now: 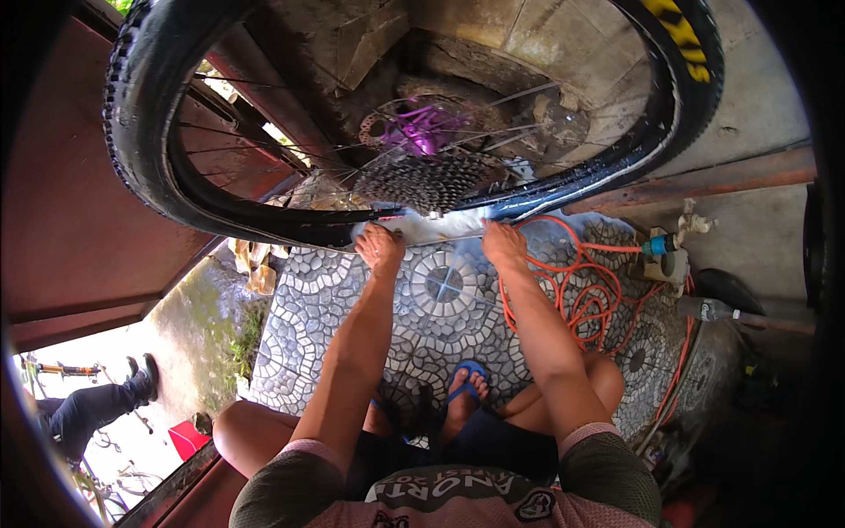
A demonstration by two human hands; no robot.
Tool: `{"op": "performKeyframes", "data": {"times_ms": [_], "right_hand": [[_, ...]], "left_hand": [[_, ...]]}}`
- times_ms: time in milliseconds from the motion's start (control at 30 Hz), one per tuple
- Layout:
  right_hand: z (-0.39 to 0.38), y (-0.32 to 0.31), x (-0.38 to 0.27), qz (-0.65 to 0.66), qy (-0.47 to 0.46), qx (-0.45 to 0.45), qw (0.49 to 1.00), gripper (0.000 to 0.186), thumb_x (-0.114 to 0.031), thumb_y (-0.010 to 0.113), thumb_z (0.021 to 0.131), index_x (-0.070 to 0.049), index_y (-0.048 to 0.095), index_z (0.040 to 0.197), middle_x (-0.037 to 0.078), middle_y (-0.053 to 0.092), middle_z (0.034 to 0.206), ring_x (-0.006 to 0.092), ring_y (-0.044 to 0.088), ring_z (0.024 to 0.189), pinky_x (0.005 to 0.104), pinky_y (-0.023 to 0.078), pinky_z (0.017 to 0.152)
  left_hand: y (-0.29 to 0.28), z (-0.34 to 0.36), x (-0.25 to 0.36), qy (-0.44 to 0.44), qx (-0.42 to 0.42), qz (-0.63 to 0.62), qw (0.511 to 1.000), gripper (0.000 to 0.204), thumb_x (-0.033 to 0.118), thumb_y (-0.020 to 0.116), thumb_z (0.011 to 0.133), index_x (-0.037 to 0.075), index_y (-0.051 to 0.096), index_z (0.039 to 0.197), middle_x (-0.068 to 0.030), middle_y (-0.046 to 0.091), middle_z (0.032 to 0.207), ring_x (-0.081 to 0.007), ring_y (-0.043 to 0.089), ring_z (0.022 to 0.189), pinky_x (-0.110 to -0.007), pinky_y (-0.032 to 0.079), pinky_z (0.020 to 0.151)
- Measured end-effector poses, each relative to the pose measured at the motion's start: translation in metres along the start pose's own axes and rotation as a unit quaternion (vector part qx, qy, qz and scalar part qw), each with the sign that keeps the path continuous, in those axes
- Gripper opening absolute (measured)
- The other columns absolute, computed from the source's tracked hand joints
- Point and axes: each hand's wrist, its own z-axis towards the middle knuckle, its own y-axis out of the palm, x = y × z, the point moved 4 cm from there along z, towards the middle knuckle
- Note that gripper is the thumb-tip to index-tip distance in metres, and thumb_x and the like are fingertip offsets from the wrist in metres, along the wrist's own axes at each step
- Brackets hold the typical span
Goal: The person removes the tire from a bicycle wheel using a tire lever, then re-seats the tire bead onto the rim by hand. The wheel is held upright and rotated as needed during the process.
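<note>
A bicycle wheel [155,141] with a black knobby tyre, purple hub [415,128], disc rotor and cog cassette [414,185] fills the top of the view. Along its lower rim, white material [437,231], apparently a cloth, stretches between my hands. My left hand [381,246] is closed on that material just left of the cassette. To the right, my right hand [502,245] pinches the other end beside the rim. I am sitting low, with a blue flip-flop [471,370] on my foot.
Pebble-mosaic floor [308,308] lies below, with a coiled orange hose [598,295] at right by a tap [695,220]. A maroon metal gate [62,194] stands left. Beyond it, another person's leg [88,405] in dark trousers shows near bicycle parts.
</note>
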Motion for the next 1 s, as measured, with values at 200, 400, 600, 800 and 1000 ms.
{"op": "performKeyframes", "data": {"times_ms": [200,400,600,800,1000], "right_hand": [[0.000,-0.005,-0.014,0.046,0.008,-0.005,0.999,0.034,-0.033,0.049,0.104,-0.012,0.075,0.108,0.019,0.075,0.105,0.0383,0.071,0.105,0.0499,0.055,0.093],[0.000,-0.008,-0.027,0.046,-0.044,-0.026,0.998,0.035,-0.036,0.049,0.104,-0.013,0.075,0.109,0.018,0.076,0.104,0.0390,0.071,0.103,0.0517,0.055,0.090],[0.014,0.004,0.024,-0.092,-0.080,-0.072,0.990,0.033,-0.038,0.058,0.099,-0.017,0.076,0.116,0.014,0.075,0.117,0.0335,0.069,0.112,0.0471,0.054,0.095],[-0.036,-0.092,-0.007,-0.159,-0.175,-0.184,0.954,0.036,-0.038,0.061,0.096,-0.015,0.074,0.120,0.014,0.073,0.120,0.0323,0.067,0.116,0.0461,0.053,0.097],[-0.063,-0.206,-0.035,-0.193,-0.254,-0.254,0.913,0.039,-0.039,0.064,0.094,-0.014,0.073,0.123,0.013,0.071,0.124,0.0312,0.065,0.119,0.0451,0.052,0.099]], "left_hand": [[0.000,0.005,-0.006,0.054,0.094,0.081,0.991,0.035,0.030,0.070,0.080,0.004,0.067,0.104,-0.0162,0.068,0.102,-0.0341,0.057,0.108,-0.047,0.037,0.101],[-0.011,0.021,-0.016,-0.003,-0.064,0.077,0.995,0.025,0.025,0.073,0.079,0.007,0.075,0.096,-0.0124,0.074,0.107,-0.0351,0.055,0.125,-0.053,0.035,0.103],[-0.053,-0.008,0.029,0.298,-0.035,0.155,0.941,0.024,0.025,0.072,0.080,0.006,0.076,0.093,-0.0122,0.074,0.104,-0.0322,0.060,0.116,-0.052,0.042,0.097],[-0.097,-0.022,0.018,0.408,-0.307,0.257,0.820,0.023,0.023,0.069,0.081,0.003,0.075,0.091,-0.0142,0.074,0.099,-0.0328,0.064,0.107,-0.050,0.046,0.091],[-0.142,-0.018,0.032,0.465,-0.396,0.333,0.719,0.023,0.021,0.067,0.082,0.001,0.075,0.089,-0.0162,0.075,0.094,-0.0334,0.067,0.099,-0.048,0.050,0.085]]}}
